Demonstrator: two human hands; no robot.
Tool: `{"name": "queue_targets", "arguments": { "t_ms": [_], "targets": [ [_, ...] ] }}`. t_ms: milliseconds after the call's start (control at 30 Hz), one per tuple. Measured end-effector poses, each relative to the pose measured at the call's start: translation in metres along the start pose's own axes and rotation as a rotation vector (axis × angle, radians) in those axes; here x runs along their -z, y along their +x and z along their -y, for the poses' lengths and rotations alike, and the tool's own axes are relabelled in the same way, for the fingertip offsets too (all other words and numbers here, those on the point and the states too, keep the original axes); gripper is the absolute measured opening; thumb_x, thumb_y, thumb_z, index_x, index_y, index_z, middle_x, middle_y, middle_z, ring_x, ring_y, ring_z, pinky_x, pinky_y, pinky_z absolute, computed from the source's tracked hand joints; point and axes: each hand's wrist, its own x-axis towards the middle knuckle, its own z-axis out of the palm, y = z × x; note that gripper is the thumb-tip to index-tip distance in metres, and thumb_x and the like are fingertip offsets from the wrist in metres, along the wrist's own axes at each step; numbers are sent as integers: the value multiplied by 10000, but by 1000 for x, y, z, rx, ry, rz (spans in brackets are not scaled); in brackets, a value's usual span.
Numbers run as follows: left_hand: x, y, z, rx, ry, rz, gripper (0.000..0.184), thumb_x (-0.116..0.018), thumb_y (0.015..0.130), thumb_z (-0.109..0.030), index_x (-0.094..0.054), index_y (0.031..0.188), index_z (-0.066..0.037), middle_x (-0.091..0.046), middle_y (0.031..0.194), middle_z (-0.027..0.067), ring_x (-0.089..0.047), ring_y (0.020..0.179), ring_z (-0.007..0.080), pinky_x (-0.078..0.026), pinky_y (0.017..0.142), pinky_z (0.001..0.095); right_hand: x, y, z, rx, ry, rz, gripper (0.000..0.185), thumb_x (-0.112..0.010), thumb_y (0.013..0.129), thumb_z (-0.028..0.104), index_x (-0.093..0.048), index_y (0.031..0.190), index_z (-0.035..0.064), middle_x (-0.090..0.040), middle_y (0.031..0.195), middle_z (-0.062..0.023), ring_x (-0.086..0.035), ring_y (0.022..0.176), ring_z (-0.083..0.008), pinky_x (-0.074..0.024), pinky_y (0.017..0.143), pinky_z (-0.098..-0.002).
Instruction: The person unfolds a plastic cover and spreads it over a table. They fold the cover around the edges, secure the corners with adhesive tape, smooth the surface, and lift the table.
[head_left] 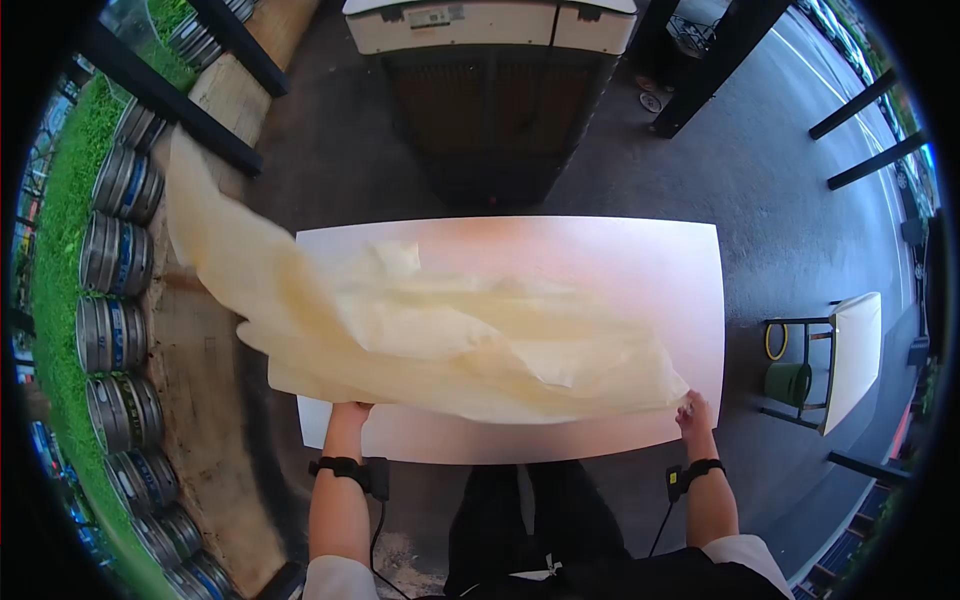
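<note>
Over the white tabletop (670, 260), in the head view, a pale yellow sheet (480, 345) is being handled in the air, its middle rumpled and one long end flaring past the table's left edge. The right hand (692, 408) pinches the sheet's near right corner; the left hand (350, 412) is at the near edge, but its fingers are partly hidden, so I cannot tell how firmly it grips, if at all. Judging by those loose folds, the next move calls for a sure hold at both ends and some slack taken out of the middle (thin stuff like this catches air easily). A black wrist strap (345, 468) on the left arm trails a cable, which could snag. Beyond the table's far side stands a large boxy unit (490, 100), while metal kegs (118, 255) line the left, near the flaring end. Off to the right, apart from the tabletop, a small white-topped stand (853, 360) has a green bucket (788, 382) beside its legs.
</note>
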Motion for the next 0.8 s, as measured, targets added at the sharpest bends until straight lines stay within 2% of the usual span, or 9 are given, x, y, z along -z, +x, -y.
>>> {"name": "queue_targets", "arguments": {
  "t_ms": [133,233,267,367,433,500,567,700,800],
  "targets": [
    [21,27,32,72,263,-107,293,-467,997,-426,-598,967,-165,-623,677,-13,-502,449,106,-301,378,246,12,-3,-47,-115,-183,-236,163,-664,851,276,-607,866,124,-553,698,17,-560,606,-113,-449,503,-256],
    [26,35,56,98,481,-135,300,-454,1003,-423,-596,983,-160,-629,701,5,-518,469,114,-328,381,257,73,67,-113,120,-778,-240,171,-652,847,246,-625,839,78,-618,721,-47,-622,661,-166,-484,515,-307],
    [25,40,62,111,555,-147,301,-455,1004,-425,-596,993,-159,-630,706,8,-517,469,113,-336,384,260,52,39,-106,513,-1208,-406,144,-621,856,182,-640,861,39,-651,729,-109,-653,666,-222,-501,528,-357],
    [24,54,86,-57,701,-134,298,-457,1011,-416,-591,1027,-151,-633,719,10,-514,468,114,-351,391,270,-29,-20,-60,813,-1283,-549,140,-595,861,129,-654,935,27,-646,726,-142,-650,641,-262,-503,556,-388],
    [24,64,100,-239,774,-131,296,-462,1012,-408,-587,1045,-141,-634,733,16,-519,474,122,-361,396,277,-79,-35,-44,801,-967,-291,166,-621,860,114,-676,1009,63,-665,770,-128,-644,682,-297,-503,641,-406],
    [24,71,108,-319,811,-133,297,-471,1007,-400,-583,1059,-131,-635,754,29,-529,487,138,-374,401,286,-150,-61,-36,914,-987,-21,212,-660,857,129,-658,1062,79,-641,733,-120,-643,673,-283,-498,629,-397],
    [28,78,115,-334,833,-120,299,-479,1003,-393,-579,1072,-120,-636,775,42,-540,501,153,-387,406,294,-238,-114,-23,1030,-1124,169,426,-723,849,231,-595,1243,130,-646,782,-108,-660,706,-280,-514,641,-395],
    [48,82,121,-288,822,-68,308,-496,994,-379,-570,1099,-99,-637,817,67,-561,528,183,-414,416,311,-337,-97,-42,1034,-1446,138,467,-715,835,355,-608,1238,145,-688,899,-108,-684,849,-304,-529,733,-444],
    [52,54,103,-72,749,-98,306,-509,985,-358,-559,1101,-79,-630,834,94,-569,537,213,-426,415,327,-341,-45,-73,916,-1567,116,408,-684,829,380,-661,1152,133,-706,919,-113,-680,921,-313,-524,791,-460]
  ]
}}
